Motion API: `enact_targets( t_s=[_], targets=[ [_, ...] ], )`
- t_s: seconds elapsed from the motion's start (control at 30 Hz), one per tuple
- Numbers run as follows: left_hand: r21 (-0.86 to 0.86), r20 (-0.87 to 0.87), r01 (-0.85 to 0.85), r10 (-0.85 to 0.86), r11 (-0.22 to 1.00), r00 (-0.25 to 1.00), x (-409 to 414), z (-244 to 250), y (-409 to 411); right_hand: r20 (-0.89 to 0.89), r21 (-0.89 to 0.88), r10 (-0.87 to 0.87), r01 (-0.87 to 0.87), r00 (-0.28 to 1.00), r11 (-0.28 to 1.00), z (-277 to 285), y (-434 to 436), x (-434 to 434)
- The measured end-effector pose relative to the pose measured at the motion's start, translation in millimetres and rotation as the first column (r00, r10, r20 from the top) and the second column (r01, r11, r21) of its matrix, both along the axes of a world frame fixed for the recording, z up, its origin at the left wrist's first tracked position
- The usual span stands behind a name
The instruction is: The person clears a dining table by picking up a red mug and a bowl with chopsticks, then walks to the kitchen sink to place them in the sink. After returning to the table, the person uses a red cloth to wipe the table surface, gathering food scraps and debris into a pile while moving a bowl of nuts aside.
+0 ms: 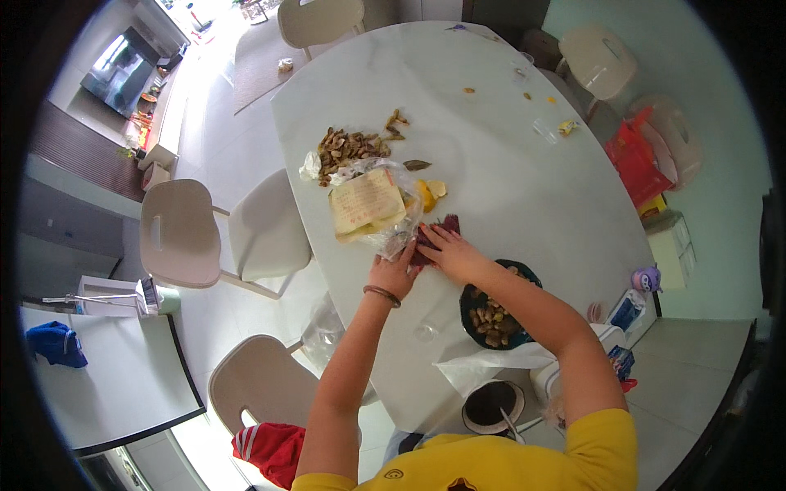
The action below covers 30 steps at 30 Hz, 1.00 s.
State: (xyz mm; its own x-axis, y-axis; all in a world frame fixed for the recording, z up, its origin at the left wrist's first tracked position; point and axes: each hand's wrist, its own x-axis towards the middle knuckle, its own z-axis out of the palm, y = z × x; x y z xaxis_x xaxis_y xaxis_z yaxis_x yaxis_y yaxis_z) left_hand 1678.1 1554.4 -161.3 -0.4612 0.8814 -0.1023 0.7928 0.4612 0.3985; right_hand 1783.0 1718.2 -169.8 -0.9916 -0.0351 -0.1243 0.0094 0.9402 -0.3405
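Note:
A dark red cloth [450, 226] lies on the white marbled tabletop [491, 153], partly covered by both hands. My left hand [395, 272] touches its near left edge, beside a clear plastic bag [412, 184]. Flat over the cloth, with fingers spread, rests my right hand [452, 251]. A yellowed paper with writing [368, 205] lies on the bag. Behind it is a heap of brown shells or peanuts [350, 148]. Orange peel [428, 195] sits just beyond the cloth. Whether either hand grips the cloth cannot be made out.
A dark green bowl of peanuts [491, 322] stands under my right forearm. Near the close edge are a clear cup [425, 332], a white sheet [491, 362] and a dark pot with a spoon [493, 406]. Chairs [270, 227] stand to the left. Wrappers [567, 127] lie farther back.

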Motion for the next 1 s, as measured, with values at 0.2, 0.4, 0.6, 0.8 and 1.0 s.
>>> enact_targets(
  t_s=[0.2,0.4,0.6,0.8,1.0],
  targets=[
    [0.087,-0.034,0.006,-0.003,0.996,0.999,-43,-5,25,-0.238,-0.001,-0.054,0.056,0.970,0.998,-8,18,-46],
    [0.204,0.246,-0.154,0.102,0.967,0.964,-33,12,35,-0.135,-0.347,-0.213,0.155,0.968,0.925,34,26,-53],
    [0.544,0.513,-0.264,-0.066,0.797,0.856,-10,31,30,-0.174,-0.454,-0.245,0.143,0.954,0.880,105,19,-23],
    [0.613,0.542,-0.283,-0.131,0.738,0.830,44,109,26,-0.214,-0.425,-0.303,0.191,0.929,0.885,171,4,35],
    [0.640,0.598,-0.296,-0.218,0.709,0.771,102,159,6,-0.247,-0.413,-0.395,0.273,0.885,0.869,228,-33,104]
  ],
)
